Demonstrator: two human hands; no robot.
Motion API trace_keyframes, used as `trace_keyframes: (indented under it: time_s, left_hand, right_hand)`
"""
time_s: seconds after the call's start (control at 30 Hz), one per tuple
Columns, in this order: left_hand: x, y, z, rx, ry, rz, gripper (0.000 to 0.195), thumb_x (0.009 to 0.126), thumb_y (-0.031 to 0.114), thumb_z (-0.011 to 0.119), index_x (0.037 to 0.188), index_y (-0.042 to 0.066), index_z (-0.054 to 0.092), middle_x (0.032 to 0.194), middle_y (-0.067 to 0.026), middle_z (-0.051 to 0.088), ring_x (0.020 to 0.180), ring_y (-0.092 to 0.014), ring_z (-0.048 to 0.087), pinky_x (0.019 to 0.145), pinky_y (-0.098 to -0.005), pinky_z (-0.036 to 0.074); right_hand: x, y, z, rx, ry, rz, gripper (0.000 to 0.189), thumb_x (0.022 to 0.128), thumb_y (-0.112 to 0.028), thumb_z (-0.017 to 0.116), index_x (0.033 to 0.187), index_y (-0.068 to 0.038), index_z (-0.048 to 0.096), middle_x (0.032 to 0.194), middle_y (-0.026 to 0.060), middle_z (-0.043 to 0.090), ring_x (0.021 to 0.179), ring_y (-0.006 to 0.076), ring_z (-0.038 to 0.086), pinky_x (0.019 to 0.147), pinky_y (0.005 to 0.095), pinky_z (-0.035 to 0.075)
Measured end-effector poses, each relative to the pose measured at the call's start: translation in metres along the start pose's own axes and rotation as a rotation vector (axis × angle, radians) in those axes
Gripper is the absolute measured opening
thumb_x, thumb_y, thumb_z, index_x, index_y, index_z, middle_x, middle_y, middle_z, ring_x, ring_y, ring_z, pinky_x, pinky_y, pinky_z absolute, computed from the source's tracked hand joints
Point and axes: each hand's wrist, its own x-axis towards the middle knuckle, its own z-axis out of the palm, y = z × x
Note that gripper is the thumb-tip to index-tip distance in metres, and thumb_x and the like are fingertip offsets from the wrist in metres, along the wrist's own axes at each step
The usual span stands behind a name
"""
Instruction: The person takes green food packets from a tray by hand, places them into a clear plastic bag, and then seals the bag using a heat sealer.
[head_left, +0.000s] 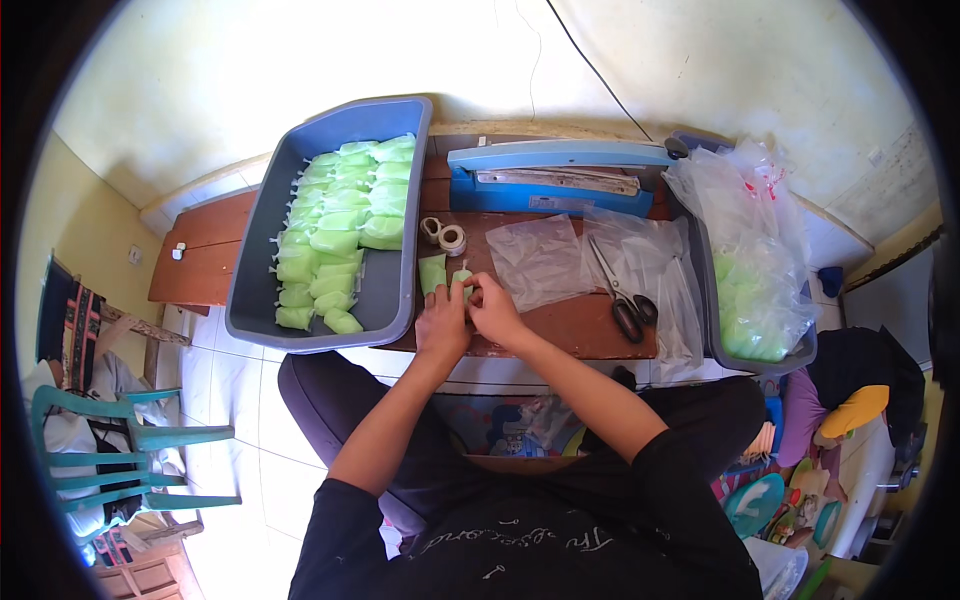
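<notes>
My left hand (443, 322) and my right hand (495, 309) meet at the front of a low brown wooden table (540, 330). Between their fingertips is a small plastic bag of green filling (462, 277), its narrow top pointing away from me. Another green-filled bag (433, 274) lies just left of it. Two small white rolls (452, 240) rest behind the bags. Flat clear plastic sheets (536, 259) lie to the right, with black-handled scissors (628, 307) beyond them. A grey tub (247, 300) at the left holds rows of filled green bags (330, 240).
A blue impulse sealer (551, 191) stands at the table's back. At the right, a second grey tub (799, 360) holds large clear bags with green contents. A green plastic chair (135, 435) is at far left. A person (847, 397) sits at far right, near bowls.
</notes>
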Motion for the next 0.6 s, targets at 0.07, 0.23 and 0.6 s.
trace_keyframes:
  time_s: [0.07, 0.23, 0.6]
  left_hand:
    - [0.002, 0.006, 0.0, -0.044, 0.207, 0.087, 0.041, 0.074, 0.009, 0.072, 0.111, 0.009, 0.054, 0.099, -0.0153, 0.064, 0.092, -0.037, 0.065, 0.077, -0.0469, 0.054]
    - [0.002, 0.01, -0.015, -0.311, 0.251, 0.163, 0.029, 0.077, 0.002, 0.068, 0.105, 0.006, 0.06, 0.09, -0.0146, 0.067, 0.081, -0.035, 0.068, 0.068, -0.045, 0.054]
    - [0.033, 0.05, -0.022, -0.886, -0.074, 0.121, 0.024, 0.08, 0.014, 0.078, 0.096, 0.001, 0.065, 0.079, -0.007, 0.066, 0.073, -0.01, 0.06, 0.061, -0.0288, 0.049]
  right_hand:
    - [0.001, -0.007, -0.008, 0.193, -0.022, 0.048, 0.032, 0.082, -0.001, 0.065, 0.112, 0.0, 0.053, 0.081, 0.0149, 0.067, 0.075, 0.0233, 0.066, 0.065, 0.0369, 0.053]
    - [-0.007, -0.051, -0.041, 0.475, -0.165, 0.117, 0.026, 0.09, 0.0, 0.062, 0.116, -0.002, 0.056, 0.087, 0.0062, 0.064, 0.083, 0.011, 0.062, 0.068, 0.0257, 0.051]
    - [-0.054, -0.069, -0.115, -0.346, -0.036, -0.218, 0.044, 0.079, -0.018, 0.077, 0.115, -0.002, 0.057, 0.101, 0.0214, 0.069, 0.094, 0.0374, 0.068, 0.082, 0.0403, 0.053]
